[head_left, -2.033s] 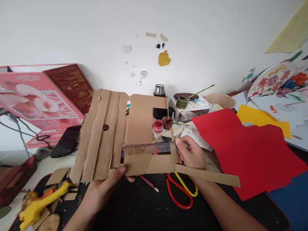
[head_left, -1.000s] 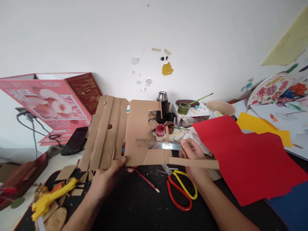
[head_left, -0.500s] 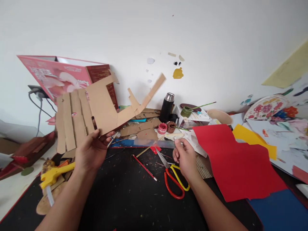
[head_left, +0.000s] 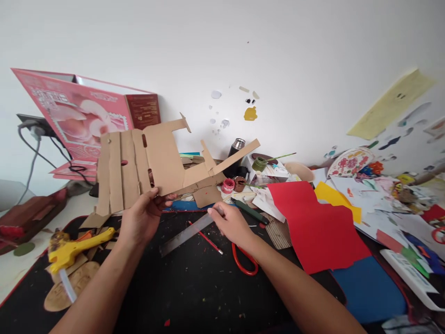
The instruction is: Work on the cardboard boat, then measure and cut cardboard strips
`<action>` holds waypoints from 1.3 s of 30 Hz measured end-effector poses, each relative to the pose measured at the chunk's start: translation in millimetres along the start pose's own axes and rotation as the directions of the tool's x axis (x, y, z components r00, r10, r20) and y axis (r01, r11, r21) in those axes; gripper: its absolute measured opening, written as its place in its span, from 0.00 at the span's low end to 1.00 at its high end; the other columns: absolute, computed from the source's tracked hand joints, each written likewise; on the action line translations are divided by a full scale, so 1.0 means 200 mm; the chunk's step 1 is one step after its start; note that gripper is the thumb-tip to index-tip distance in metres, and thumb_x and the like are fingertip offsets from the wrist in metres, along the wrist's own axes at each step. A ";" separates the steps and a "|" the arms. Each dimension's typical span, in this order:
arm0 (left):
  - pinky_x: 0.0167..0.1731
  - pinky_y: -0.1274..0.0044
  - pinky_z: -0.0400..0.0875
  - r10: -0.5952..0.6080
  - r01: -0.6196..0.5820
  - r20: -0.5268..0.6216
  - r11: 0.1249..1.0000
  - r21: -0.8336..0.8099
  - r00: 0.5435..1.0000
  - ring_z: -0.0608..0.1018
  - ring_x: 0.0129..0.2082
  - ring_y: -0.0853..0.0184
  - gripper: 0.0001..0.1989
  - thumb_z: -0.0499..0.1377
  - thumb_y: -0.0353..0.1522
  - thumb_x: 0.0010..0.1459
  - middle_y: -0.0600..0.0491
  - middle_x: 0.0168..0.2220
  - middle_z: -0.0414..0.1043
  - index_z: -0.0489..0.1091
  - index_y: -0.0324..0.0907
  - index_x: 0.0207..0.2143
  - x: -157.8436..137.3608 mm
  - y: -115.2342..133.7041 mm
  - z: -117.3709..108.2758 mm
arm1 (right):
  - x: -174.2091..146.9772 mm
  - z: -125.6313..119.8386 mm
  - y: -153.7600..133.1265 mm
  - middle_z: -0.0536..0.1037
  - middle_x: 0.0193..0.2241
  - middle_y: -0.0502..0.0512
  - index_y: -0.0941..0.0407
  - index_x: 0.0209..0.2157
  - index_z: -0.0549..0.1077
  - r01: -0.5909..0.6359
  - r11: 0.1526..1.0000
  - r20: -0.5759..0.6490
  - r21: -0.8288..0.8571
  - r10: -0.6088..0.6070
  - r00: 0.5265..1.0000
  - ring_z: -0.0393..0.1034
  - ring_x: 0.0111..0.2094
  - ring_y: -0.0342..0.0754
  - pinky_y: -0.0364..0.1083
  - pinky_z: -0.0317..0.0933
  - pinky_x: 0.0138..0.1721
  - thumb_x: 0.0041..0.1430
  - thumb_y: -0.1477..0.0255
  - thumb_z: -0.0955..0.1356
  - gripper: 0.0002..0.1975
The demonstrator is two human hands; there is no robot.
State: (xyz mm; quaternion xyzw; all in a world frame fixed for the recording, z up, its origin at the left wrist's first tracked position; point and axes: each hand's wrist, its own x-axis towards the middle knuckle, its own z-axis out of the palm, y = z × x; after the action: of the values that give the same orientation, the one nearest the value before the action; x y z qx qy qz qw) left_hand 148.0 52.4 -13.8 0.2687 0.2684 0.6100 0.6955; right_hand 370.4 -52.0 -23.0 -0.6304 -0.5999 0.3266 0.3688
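Observation:
My left hand (head_left: 142,218) is closed on the lower edge of a cut-out brown cardboard piece (head_left: 165,160), raised above the table. Its left part is ribbed with uneven strips, and a long narrow arm sticks out at the right. In my right hand (head_left: 232,225) is one end of a clear plastic ruler (head_left: 186,235), which slants down to the left over the black mat (head_left: 194,287). A red pencil (head_left: 212,244) lies just below the ruler. Beneath my right wrist shows a red scissors handle (head_left: 239,262); the remaining scissors are hidden.
A yellow glue gun (head_left: 74,250) lies at the left by a pink box (head_left: 83,111). Behind the hands stand paint jars (head_left: 228,186) and a black flask (head_left: 234,150). A dark green-handled tool (head_left: 250,212) lies beside red sheets (head_left: 313,227) on the right.
My right hand has drawn the ruler toward the left and front; it now slants over the mat. The cardboard has shifted slightly right in view, still in my left hand.

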 end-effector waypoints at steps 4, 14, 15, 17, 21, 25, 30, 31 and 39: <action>0.23 0.80 0.79 -0.044 0.043 0.018 0.999 0.023 0.999 0.85 0.26 0.64 0.08 0.73 0.29 0.44 0.55 0.30 0.83 0.78 0.40 0.29 -0.01 -0.02 0.01 | -0.04 -0.12 -0.02 0.65 0.21 0.45 0.54 0.25 0.66 0.072 0.950 0.054 -0.303 -0.058 0.997 0.60 0.24 0.44 0.44 0.47 0.28 0.72 0.61 0.66 0.20; 0.23 0.77 0.78 -0.004 -0.003 0.071 0.995 0.099 0.997 0.84 0.26 0.63 0.14 0.74 0.34 0.45 0.53 0.32 0.83 0.79 0.39 0.35 -0.03 -0.04 0.02 | -0.13 -0.11 -0.05 0.66 0.17 0.41 0.54 0.32 0.71 -0.211 0.954 0.205 0.214 0.168 0.964 0.59 0.16 0.41 0.41 0.51 0.20 0.68 0.49 0.68 0.23; 0.24 0.77 0.78 0.001 -0.011 0.088 0.994 0.107 0.996 0.84 0.26 0.63 0.16 0.75 0.34 0.46 0.53 0.34 0.84 0.79 0.40 0.37 -0.04 -0.04 0.02 | -0.13 -0.08 -0.06 0.67 0.17 0.41 0.54 0.33 0.71 -0.209 0.950 0.214 0.234 0.159 0.964 0.59 0.16 0.41 0.41 0.52 0.21 0.68 0.48 0.68 0.23; 0.24 0.77 0.78 0.013 -0.027 0.116 0.992 0.120 0.993 0.85 0.27 0.63 0.19 0.75 0.34 0.47 0.53 0.36 0.85 0.80 0.41 0.42 -0.04 -0.04 0.02 | -0.13 -0.02 -0.09 0.69 0.18 0.42 0.55 0.33 0.71 -0.189 0.967 0.251 0.168 0.144 0.957 0.60 0.16 0.41 0.41 0.53 0.22 0.70 0.52 0.67 0.21; 0.26 0.76 0.79 0.018 -0.036 0.119 0.989 0.145 0.993 0.85 0.27 0.63 0.20 0.76 0.35 0.47 0.52 0.37 0.84 0.80 0.40 0.43 -0.06 -0.04 0.02 | -0.16 0.08 -0.14 0.81 0.28 0.51 0.55 0.35 0.80 0.107 0.941 0.310 -0.321 -0.002 0.951 0.75 0.29 0.47 0.43 0.57 0.31 0.72 0.60 0.69 0.15; 0.27 0.72 0.80 -0.017 -0.002 0.100 0.981 0.193 0.995 0.85 0.29 0.59 0.19 0.76 0.37 0.46 0.49 0.36 0.84 0.80 0.38 0.40 -0.08 -0.05 0.02 | -0.19 0.09 -0.17 0.87 0.39 0.57 0.53 0.44 0.85 0.314 0.781 0.450 -0.539 -0.048 0.892 0.80 0.41 0.54 0.46 0.59 0.37 0.73 0.57 0.69 0.17; 0.23 0.73 0.78 -0.013 -0.017 0.128 0.974 0.228 0.992 0.85 0.29 0.57 0.25 0.76 0.36 0.44 0.48 0.36 0.85 0.80 0.39 0.46 -0.09 -0.05 0.04 | -0.22 0.03 -0.18 0.86 0.42 0.58 0.53 0.48 0.86 0.426 0.755 0.507 -0.498 -0.145 0.850 0.80 0.44 0.53 0.46 0.61 0.40 0.74 0.57 0.69 0.18; 0.23 0.74 0.78 -0.019 -0.011 0.130 0.973 0.228 0.991 0.86 0.29 0.57 0.25 0.76 0.36 0.44 0.48 0.35 0.85 0.80 0.38 0.46 -0.09 -0.05 0.05 | -0.23 0.02 -0.17 0.86 0.43 0.58 0.54 0.49 0.85 0.431 0.753 0.500 -0.497 -0.158 0.852 0.80 0.44 0.53 0.46 0.62 0.42 0.73 0.57 0.70 0.17; 0.21 0.76 0.78 -0.018 -0.015 0.156 0.979 0.204 0.988 0.86 0.30 0.58 0.26 0.76 0.34 0.46 0.49 0.38 0.86 0.80 0.39 0.49 -0.06 -0.08 0.03 | -0.34 -0.26 -0.11 0.87 0.41 0.56 0.52 0.51 0.83 0.059 0.846 0.130 -0.530 0.013 0.991 0.79 0.41 0.52 0.46 0.62 0.39 0.73 0.61 0.70 0.14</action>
State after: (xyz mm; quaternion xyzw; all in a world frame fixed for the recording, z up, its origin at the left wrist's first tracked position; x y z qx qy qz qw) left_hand 162.0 37.5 -19.3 0.3858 0.2744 0.5556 0.6835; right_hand 399.2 -123.6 20.0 -0.6784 -0.6968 0.1827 0.1441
